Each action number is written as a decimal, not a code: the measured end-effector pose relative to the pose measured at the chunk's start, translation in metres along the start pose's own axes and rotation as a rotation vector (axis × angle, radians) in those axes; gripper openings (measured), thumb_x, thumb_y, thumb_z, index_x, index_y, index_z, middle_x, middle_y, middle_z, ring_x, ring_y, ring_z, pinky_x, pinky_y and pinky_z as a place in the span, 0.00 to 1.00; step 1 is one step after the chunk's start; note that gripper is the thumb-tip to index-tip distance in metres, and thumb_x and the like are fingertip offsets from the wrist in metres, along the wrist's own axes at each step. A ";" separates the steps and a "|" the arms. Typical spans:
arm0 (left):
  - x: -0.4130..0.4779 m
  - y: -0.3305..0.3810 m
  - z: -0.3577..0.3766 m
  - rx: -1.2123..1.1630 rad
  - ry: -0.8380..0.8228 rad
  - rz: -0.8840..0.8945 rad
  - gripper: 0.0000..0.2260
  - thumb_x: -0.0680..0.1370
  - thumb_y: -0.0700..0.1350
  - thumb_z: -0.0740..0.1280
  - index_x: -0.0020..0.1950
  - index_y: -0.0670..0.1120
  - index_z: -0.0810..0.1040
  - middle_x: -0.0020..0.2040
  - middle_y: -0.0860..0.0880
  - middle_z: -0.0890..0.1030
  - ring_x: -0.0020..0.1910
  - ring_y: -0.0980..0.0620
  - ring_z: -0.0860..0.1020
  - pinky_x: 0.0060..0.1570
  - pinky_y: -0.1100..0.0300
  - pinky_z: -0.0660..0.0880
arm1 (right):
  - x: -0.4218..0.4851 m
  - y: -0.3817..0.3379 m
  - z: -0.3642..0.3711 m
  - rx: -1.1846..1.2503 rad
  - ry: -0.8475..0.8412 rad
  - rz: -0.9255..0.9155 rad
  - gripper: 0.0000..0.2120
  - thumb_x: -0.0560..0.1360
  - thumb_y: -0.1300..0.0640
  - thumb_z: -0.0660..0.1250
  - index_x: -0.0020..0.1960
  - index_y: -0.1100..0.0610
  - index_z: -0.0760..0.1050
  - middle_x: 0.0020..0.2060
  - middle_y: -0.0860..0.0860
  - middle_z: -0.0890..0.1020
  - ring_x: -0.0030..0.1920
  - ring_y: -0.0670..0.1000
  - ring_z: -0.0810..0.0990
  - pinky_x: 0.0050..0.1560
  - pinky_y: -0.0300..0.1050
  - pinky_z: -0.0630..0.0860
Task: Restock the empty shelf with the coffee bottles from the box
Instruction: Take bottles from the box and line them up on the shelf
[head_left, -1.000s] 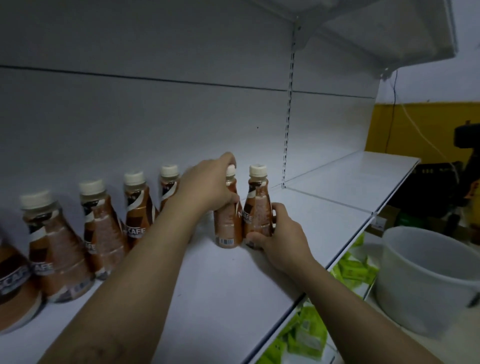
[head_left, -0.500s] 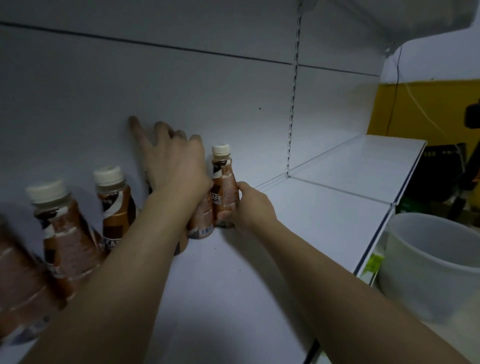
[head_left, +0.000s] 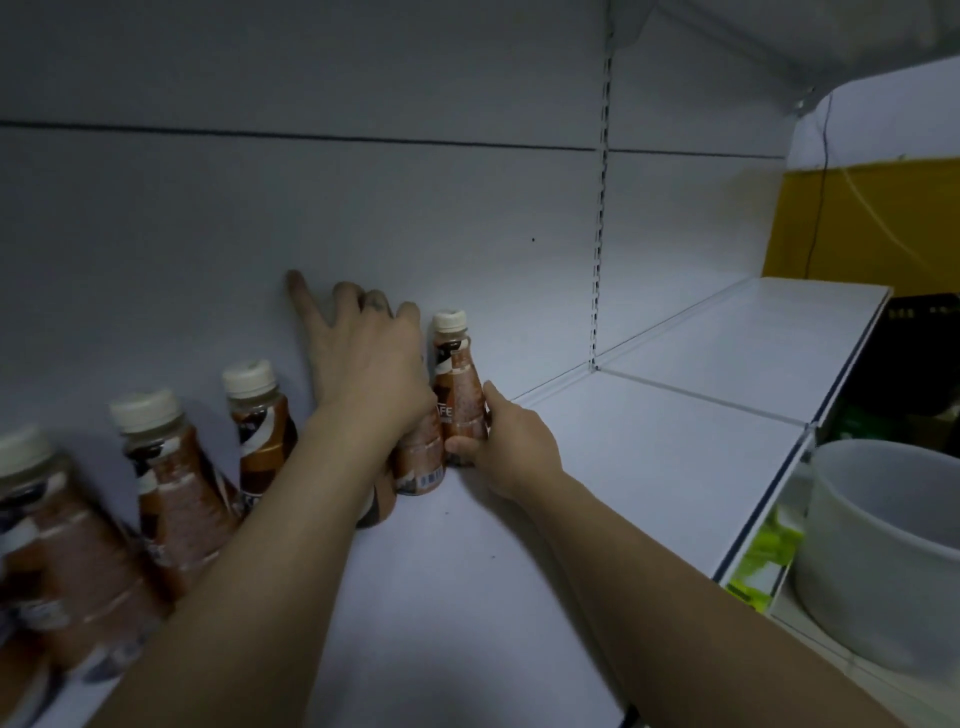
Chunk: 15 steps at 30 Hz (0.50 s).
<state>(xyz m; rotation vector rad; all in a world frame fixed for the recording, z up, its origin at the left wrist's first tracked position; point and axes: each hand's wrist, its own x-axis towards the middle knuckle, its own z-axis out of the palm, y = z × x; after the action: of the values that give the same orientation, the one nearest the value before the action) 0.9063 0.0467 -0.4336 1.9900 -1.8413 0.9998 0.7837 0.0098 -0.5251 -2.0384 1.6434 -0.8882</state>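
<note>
Seating the rightmost bottle (head_left: 457, 395) flush in its row is the step in hand, as I judge it. The right hand (head_left: 506, 447) grips this bottle low on its body, thumb on the near side and fingers curled round the base. The bottle stands upright on the shelf (head_left: 519, 597), close to the back panel (head_left: 415, 208). The left hand (head_left: 363, 364) lies with fingers straight and spread above the neighbouring bottle (head_left: 421, 462), its forefinger reaching toward the back panel. It clasps nothing, and whether the palm presses on a cap beneath it is hidden. More coffee bottles (head_left: 257, 431) stand in a line to the left along the same panel. The box is out of view.

To do this well, slide the bottle by its base rather than lift it. A low grip gives control over a tall, narrow-necked shape that would likely tip if pushed near the cap. Bring it to touch its neighbour's side, label to the front, in line with the others so the row runs straight. The flat left hand can steady the neighbouring bottle against a knock as the new one closes in. Let go only once the base sits flat. Much bare shelf lies to the right, so the task looks far from finished, and the next bottles belong beside this one.
</note>
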 end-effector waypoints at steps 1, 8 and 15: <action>-0.002 0.000 -0.004 -0.033 -0.008 -0.004 0.25 0.68 0.53 0.67 0.64 0.50 0.72 0.61 0.44 0.75 0.66 0.41 0.65 0.69 0.31 0.41 | -0.003 -0.003 -0.004 0.034 -0.030 0.022 0.43 0.73 0.45 0.70 0.78 0.56 0.51 0.67 0.54 0.74 0.67 0.57 0.73 0.63 0.51 0.71; -0.034 -0.003 -0.031 -0.213 -0.005 -0.011 0.25 0.70 0.56 0.69 0.65 0.50 0.72 0.65 0.45 0.74 0.68 0.45 0.66 0.73 0.42 0.41 | -0.032 -0.007 -0.070 -0.046 0.051 -0.082 0.50 0.70 0.42 0.72 0.79 0.53 0.45 0.75 0.54 0.63 0.73 0.55 0.63 0.70 0.54 0.65; -0.056 0.050 -0.075 -0.559 -0.035 0.026 0.27 0.70 0.58 0.71 0.68 0.54 0.70 0.66 0.51 0.74 0.66 0.48 0.69 0.69 0.50 0.59 | -0.089 0.023 -0.136 -0.120 0.173 -0.116 0.47 0.70 0.39 0.70 0.79 0.51 0.48 0.77 0.51 0.59 0.75 0.53 0.60 0.73 0.54 0.61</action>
<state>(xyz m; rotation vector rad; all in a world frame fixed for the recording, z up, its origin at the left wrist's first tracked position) 0.8375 0.1272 -0.4271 1.6497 -1.8989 0.3866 0.6652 0.1029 -0.4617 -2.2115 1.7197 -1.0555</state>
